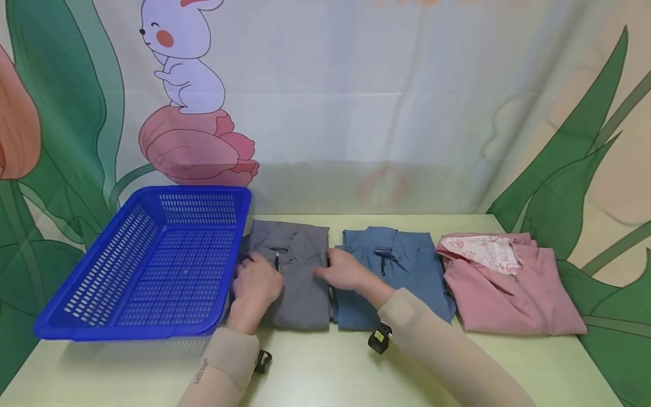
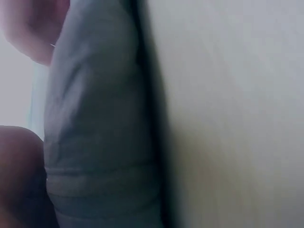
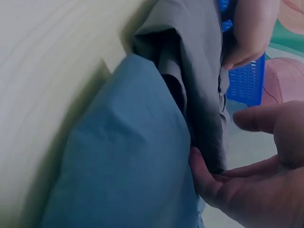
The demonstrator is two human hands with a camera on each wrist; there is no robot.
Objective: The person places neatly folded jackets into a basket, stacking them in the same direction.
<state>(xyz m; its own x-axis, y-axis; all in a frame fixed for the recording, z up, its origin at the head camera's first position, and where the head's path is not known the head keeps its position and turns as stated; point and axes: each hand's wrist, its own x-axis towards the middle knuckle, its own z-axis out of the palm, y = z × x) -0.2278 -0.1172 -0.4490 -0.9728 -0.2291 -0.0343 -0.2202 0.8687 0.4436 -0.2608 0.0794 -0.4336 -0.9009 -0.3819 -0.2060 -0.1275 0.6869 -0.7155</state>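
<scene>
A folded grey collared shirt (image 1: 305, 294) lies on the table between my two hands. My left hand (image 1: 256, 285) is at its left edge, beside the blue basket; its fingertips are partly hidden there. At the right edge is my right hand (image 1: 346, 271), its thumb held apart above the grey cloth. In the right wrist view, the fingers (image 3: 204, 175) of that hand touch the grey shirt's side, between it and a folded blue shirt (image 3: 128, 142). The left wrist view has the grey shirt's thick folded edge (image 2: 99, 104) close up.
An empty blue plastic basket (image 1: 173, 277) stands at the left, close against the grey shirt. To the right of the blue shirt lies a folded pink shirt (image 1: 508, 299). A printed curtain (image 1: 386, 124) hangs behind the pale table (image 1: 315, 373).
</scene>
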